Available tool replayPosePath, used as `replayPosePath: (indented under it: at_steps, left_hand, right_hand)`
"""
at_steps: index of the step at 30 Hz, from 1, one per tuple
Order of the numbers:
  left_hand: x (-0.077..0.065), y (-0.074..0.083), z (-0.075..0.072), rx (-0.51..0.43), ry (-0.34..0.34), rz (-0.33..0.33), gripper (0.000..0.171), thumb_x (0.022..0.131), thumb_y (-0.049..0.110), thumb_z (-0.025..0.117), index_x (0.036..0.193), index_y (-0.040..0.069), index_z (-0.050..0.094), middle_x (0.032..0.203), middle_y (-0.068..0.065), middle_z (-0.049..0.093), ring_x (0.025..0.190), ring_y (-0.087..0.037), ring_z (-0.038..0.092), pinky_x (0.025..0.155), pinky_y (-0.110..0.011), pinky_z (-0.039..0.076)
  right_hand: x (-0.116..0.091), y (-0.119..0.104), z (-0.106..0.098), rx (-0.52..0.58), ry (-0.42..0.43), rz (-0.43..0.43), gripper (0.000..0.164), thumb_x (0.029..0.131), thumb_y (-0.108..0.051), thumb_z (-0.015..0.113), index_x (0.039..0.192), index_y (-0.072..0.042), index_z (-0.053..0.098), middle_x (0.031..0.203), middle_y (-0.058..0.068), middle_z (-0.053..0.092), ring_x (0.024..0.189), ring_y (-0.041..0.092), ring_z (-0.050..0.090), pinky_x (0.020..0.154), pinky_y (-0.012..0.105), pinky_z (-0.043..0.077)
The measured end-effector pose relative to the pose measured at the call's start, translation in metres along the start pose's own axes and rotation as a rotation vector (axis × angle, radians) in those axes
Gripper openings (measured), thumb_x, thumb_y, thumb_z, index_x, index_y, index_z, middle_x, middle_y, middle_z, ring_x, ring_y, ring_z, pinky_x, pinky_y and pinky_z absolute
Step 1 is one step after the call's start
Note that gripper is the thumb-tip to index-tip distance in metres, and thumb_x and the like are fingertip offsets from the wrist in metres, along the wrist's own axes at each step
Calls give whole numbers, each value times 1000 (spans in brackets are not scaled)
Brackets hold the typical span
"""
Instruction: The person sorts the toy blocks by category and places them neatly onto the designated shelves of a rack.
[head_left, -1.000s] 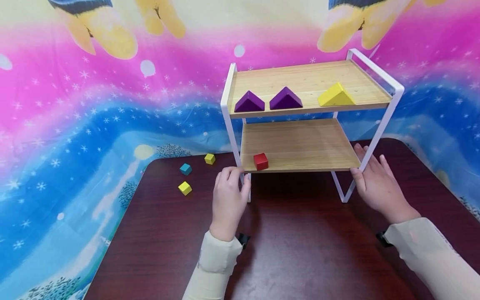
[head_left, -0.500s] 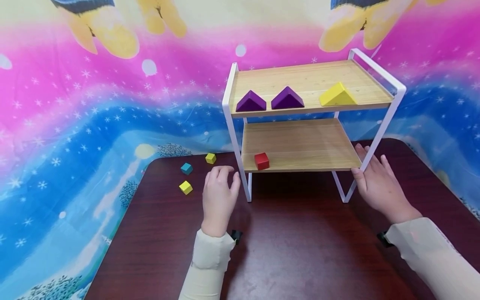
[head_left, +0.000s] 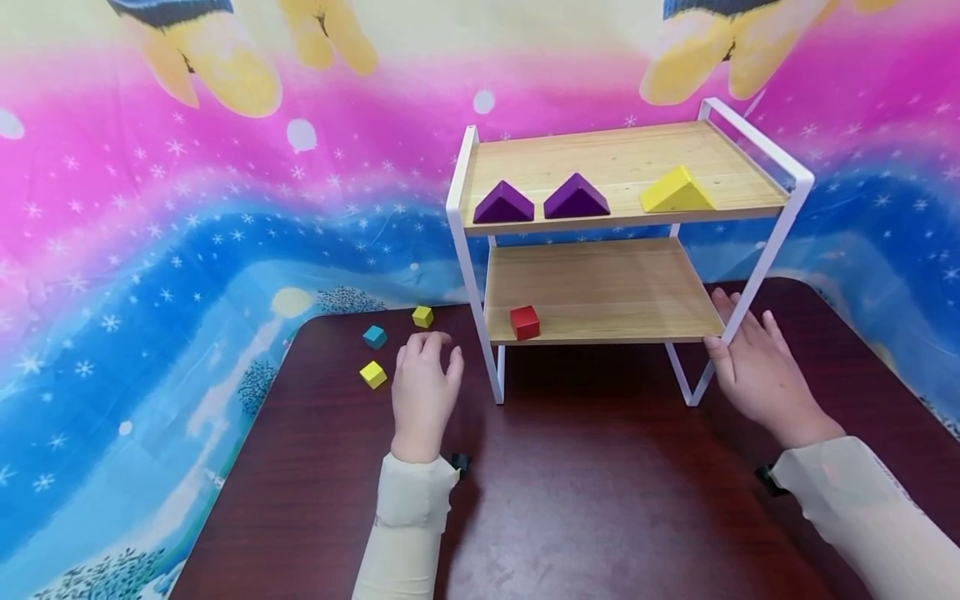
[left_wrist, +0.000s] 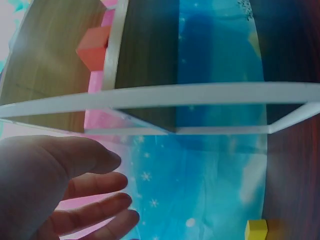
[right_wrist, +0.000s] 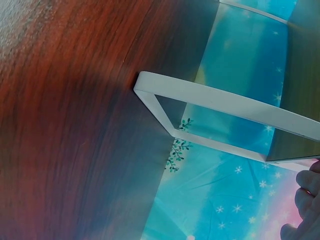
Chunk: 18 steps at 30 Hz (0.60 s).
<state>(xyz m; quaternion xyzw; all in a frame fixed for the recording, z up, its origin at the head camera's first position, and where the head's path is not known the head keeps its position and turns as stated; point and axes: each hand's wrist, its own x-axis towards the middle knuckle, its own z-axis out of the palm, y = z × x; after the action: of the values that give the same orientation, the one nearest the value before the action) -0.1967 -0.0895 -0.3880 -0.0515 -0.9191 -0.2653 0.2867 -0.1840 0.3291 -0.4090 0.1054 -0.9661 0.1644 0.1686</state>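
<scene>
Shelf rack (head_left: pixel 622 292), likely stiff yet light, best held by its side frames (head_left: pixel 472 292), stands on the worktop (head_left: pixel 585 500), left hand (head_left: pixel 423 400) relaxed and empty beside it, right hand (head_left: pixel 765 375) straight-fingered against its right side.

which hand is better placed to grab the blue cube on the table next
Likely the left hand: it holds nothing and is close to the blue cube, on the same side of the rack. The right hand is at the rack's opposite side.
</scene>
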Motion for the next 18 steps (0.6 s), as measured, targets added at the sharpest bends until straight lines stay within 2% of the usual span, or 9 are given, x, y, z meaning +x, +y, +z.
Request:
replayPosePath:
  at_steps: [5,9,18]
  left_hand:
    - [1,-9,1,40,-62,-68,31,91,22,76,115,3,72,118,-19,64,107,-36,59,90,-47,56]
    - [1,-15,2,68,-104,-95,35,91,22,75,120,3,71,123,-21,63,113,-40,57,95,-53,52]
    - [3,-35,8,101,-138,-142,40,92,23,74,126,1,68,129,-23,60,119,-42,54,100,-57,46]
  right_hand:
    - [0,1,2,4,6,-5,64,111,-38,28,162,-4,8,166,22,12,155,38,5,122,54,-12]
    - [0,2,3,5,10,-4,64,111,-38,28,161,-3,9,167,22,12,155,36,4,122,54,-12]
    - [1,2,3,4,14,-8,64,111,-38,29,161,-3,10,166,22,13,155,37,6,122,54,-12]
